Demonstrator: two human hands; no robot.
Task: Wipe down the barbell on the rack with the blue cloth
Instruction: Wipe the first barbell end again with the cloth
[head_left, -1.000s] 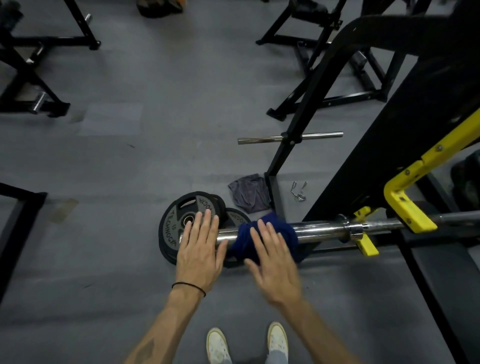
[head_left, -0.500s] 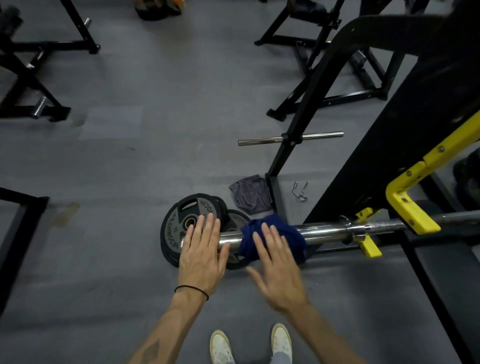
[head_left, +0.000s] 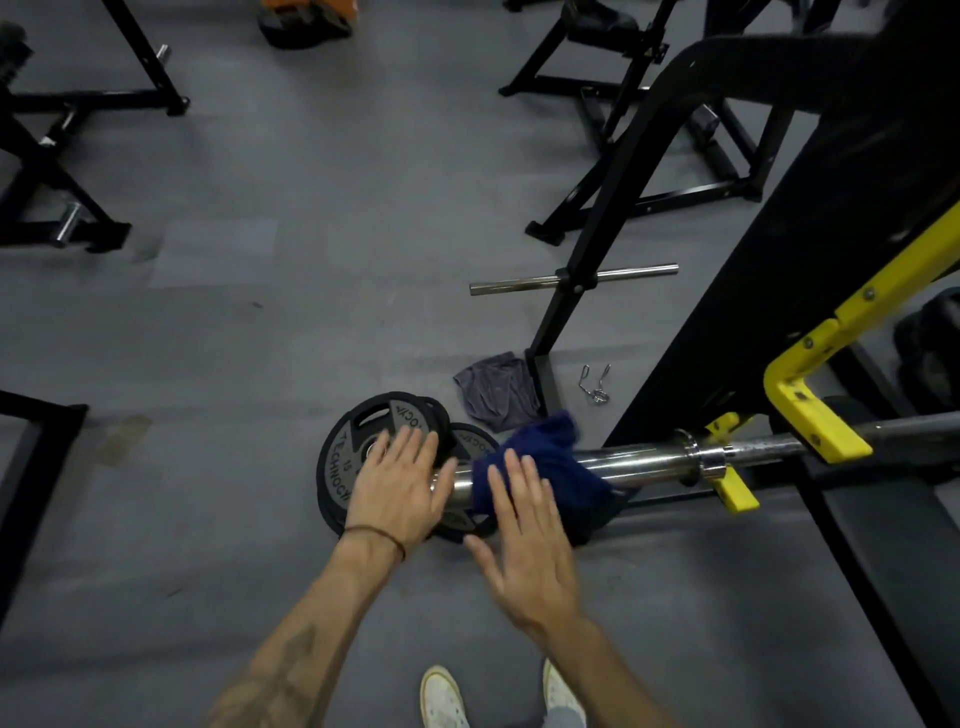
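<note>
A: What has changed at the barbell (head_left: 639, 460) sleeve?

B: The blue cloth (head_left: 550, 470), draped there, has been rolled rightward. The right hand (head_left: 524, 545) lies flat on it, the left hand (head_left: 397, 486) flat beside; nothing is gripped. Wiping is judged underway.

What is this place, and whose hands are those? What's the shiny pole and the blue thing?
It's a gym, seen from a camera on a person's head looking down, so those are their own hands and white shoes. The shiny pole is a barbell resting on a black and yellow rack. A blue cloth is draped over it. The right hand lies flat with its fingers on the cloth; the left hand lies flat at the bar's end. Neither hand grips anything. On the floor lie weight plates, a grey rag and a metal clip.
</note>
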